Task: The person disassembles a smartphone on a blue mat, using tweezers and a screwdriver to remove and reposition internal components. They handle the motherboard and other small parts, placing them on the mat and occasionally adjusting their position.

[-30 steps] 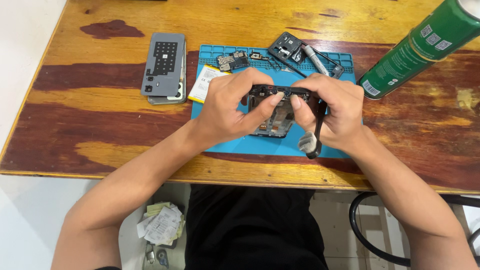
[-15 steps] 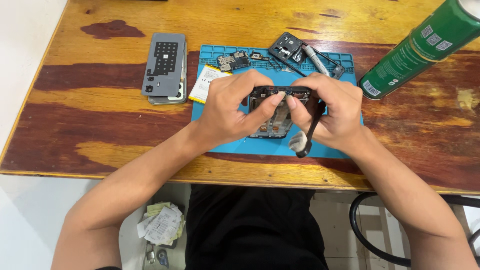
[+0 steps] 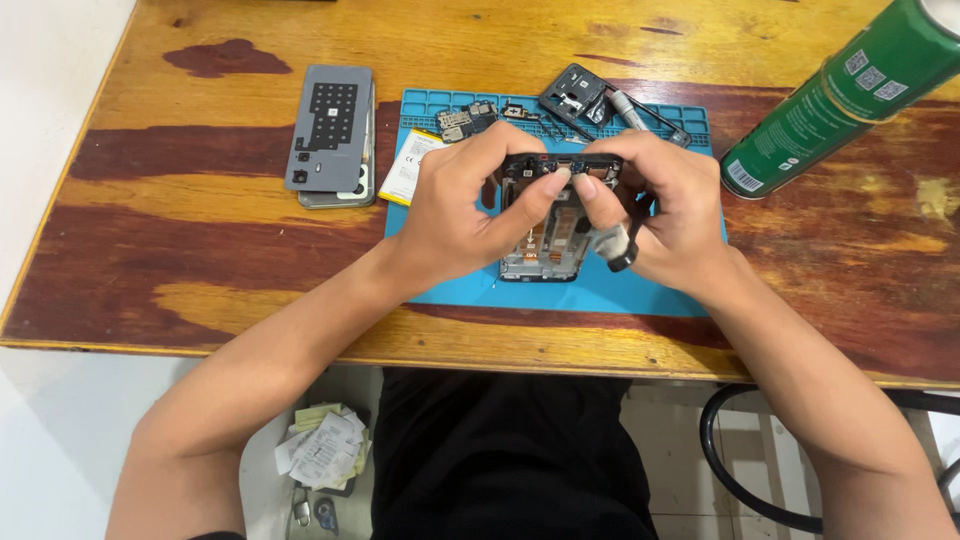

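Note:
An opened phone frame [image 3: 548,235] with exposed inner parts lies on a blue work mat [image 3: 590,290]. My left hand [image 3: 465,205] grips the frame's left side, its thumb pressing near the top edge. My right hand [image 3: 665,215] is at the frame's upper right, fingers pinched at the top edge, and holds a slim tool with a grey and black handle [image 3: 615,250] that points down toward me. The upper part of the frame is partly hidden by my fingers.
A grey phone back cover [image 3: 330,130] rests on another phone at the left. A white battery [image 3: 410,165], small boards [image 3: 465,120] and a dark frame piece [image 3: 575,95] lie along the mat's far edge. A green spray can [image 3: 850,95] lies at the right. Wooden table edge runs near me.
The tool's handle in my right hand has swung from hanging below the hand to tucked closer against the palm. Both hands stay on the phone frame.

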